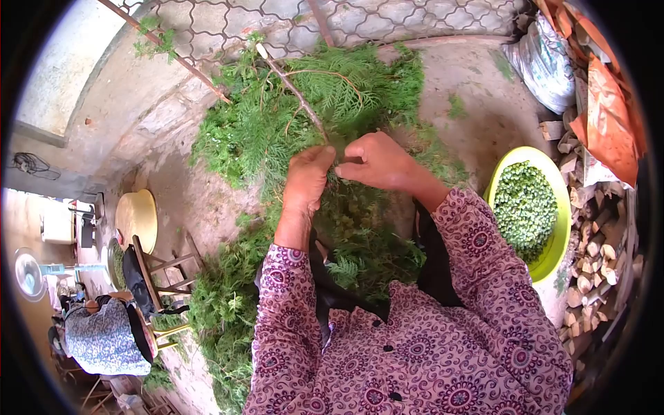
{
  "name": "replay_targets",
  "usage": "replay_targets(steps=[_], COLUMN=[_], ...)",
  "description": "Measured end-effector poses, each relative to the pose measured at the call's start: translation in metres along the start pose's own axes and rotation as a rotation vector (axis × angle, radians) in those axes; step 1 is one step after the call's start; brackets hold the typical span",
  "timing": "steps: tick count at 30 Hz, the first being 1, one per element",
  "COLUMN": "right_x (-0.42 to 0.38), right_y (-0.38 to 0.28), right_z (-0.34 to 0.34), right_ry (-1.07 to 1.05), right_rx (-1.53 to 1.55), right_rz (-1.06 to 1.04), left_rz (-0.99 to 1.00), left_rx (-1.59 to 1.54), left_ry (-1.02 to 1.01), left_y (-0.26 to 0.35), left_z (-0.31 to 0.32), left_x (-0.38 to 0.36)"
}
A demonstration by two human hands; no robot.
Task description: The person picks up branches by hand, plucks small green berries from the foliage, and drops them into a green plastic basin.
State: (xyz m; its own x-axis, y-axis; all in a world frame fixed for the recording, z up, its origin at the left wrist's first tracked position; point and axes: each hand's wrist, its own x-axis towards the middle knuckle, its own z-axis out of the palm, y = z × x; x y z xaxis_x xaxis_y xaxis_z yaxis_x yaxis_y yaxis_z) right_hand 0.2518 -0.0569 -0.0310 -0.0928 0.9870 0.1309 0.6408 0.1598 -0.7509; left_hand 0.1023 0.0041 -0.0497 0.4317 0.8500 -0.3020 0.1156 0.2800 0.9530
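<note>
My left hand (308, 176) is closed on the thin end of a cut branch (294, 90). The branch's bare brown stem slants up and away to a pale cut tip, with feathery green sprays around it. Beside it, close to the branch's near end, my right hand (384, 162) has its fingers curled in, the thumb slightly apart from the forefinger; what they hold, if anything, is hidden. Blurred greenery shows just above that hand. Below and beyond both hands lies a large heap of green conifer sprigs (228, 138). More cut foliage (373, 259) lies between my knees.
On the right stands a yellow-green basin (564, 228) full of small green pieces, next to stacked firewood (591, 256). A white sack (546, 66) and orange sheeting (609, 117) are behind. At left are a wooden chair (149, 277), a round tub (136, 220) and another person (107, 335).
</note>
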Motion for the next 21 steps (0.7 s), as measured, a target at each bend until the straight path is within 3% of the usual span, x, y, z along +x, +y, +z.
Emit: replay_targets(steps=[4, 6, 7, 9, 10, 12, 16, 19, 21], right_x=[0.002, 0.001, -0.001, -0.008, -0.009, -0.011, -0.011, -0.009, -0.008], right_y=[0.007, 0.002, -0.003, -0.010, -0.008, -0.001, -0.001, -0.002, -0.007], right_z=[0.006, 0.001, -0.005, -0.015, -0.017, -0.019, -0.023, -0.019, -0.017], right_ry=[0.017, -0.136, -0.135, -0.245, -0.249, -0.255, -0.232, -0.170, -0.222], right_rx=[0.033, 0.375, 0.374, 0.853, 0.853, 1.168, 1.251, 1.138, 0.749], right_rz=[-0.079, 0.140, 0.139, 0.198, 0.197, 0.184, 0.206, 0.239, 0.303], left_rz=[0.031, 0.045, 0.047, 0.007, 0.007, -0.062, -0.045, -0.054, -0.027], left_rx=[-0.015, -0.139, -0.139, -0.173, -0.175, -0.199, -0.262, -0.303, -0.318], left_ry=[-0.023, -0.045, -0.046, -0.029, -0.025, -0.044, -0.021, -0.023, 0.034], left_y=[-0.002, 0.001, 0.000, -0.003, 0.000, 0.010, 0.015, 0.014, 0.015], left_z=[-0.001, 0.002, 0.000, -0.006, -0.007, -0.007, -0.005, -0.006, -0.003], left_x=[0.000, -0.004, -0.002, 0.003, 0.000, -0.006, -0.008, -0.007, -0.008])
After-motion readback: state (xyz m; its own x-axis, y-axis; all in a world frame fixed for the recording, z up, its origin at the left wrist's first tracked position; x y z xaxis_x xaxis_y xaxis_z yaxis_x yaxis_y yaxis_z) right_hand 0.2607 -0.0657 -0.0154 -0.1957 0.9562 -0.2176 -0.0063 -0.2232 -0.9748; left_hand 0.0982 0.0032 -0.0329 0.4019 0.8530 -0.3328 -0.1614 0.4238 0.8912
